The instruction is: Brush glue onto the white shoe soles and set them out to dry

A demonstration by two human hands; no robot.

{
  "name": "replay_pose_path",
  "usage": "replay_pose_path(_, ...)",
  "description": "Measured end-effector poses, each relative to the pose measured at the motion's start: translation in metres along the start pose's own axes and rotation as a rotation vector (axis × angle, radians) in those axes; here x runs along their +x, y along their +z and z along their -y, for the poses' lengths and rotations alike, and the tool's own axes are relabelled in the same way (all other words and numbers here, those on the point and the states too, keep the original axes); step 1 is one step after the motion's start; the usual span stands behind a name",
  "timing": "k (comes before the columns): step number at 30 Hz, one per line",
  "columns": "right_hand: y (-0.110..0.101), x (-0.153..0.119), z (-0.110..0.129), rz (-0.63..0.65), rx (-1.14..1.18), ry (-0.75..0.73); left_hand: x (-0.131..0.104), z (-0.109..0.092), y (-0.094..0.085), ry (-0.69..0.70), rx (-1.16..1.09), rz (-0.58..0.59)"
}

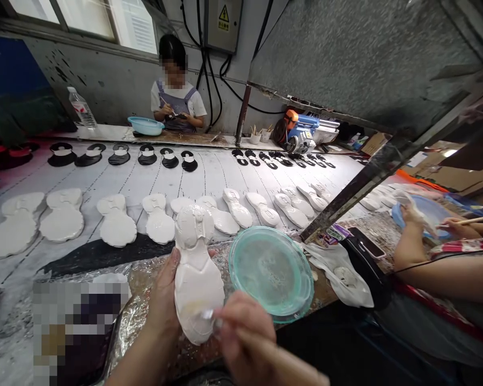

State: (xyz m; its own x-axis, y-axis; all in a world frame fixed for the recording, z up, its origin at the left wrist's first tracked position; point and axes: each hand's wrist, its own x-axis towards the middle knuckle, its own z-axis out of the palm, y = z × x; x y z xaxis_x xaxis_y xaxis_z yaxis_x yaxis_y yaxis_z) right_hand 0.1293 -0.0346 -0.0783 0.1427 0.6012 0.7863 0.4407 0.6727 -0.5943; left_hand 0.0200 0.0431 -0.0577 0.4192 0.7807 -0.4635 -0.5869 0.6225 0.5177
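White sole (199,273) clamped in the left hand (163,300), brush (284,358) gripped by the right hand (247,321); surface seems partly brushed, more soles (118,226) beyond

Best open lane is the bare strip of white work surface (213,174) across the middle, between the row of white shoe soles (118,221) and the black soles (147,154). Heading right though, that slanted metal post (356,190) cuts across, with a big metal panel (346,59) overhead, upper right. Teal basin (271,273) blocks lower center-right, and a co-worker's arms (446,276) crowd the right edge.
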Motion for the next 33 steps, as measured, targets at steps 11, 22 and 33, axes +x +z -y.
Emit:
replay_pose_path(11, 0.004, -0.009, 0.001, 0.036, -0.111, -0.176, 0.019, -0.027, -0.005, -0.127, -0.082, -0.127)
replay_pose_path(22, -0.023, -0.015, -0.024, -0.029, 0.211, 0.713, 0.009, -0.037, 0.0, -0.237, -0.055, -0.029)
replay_pose_path(33, -0.029, 0.013, -0.023, -0.152, 0.312, 0.748, -0.01, -0.021, 0.017, 0.167, 0.162, -0.007)
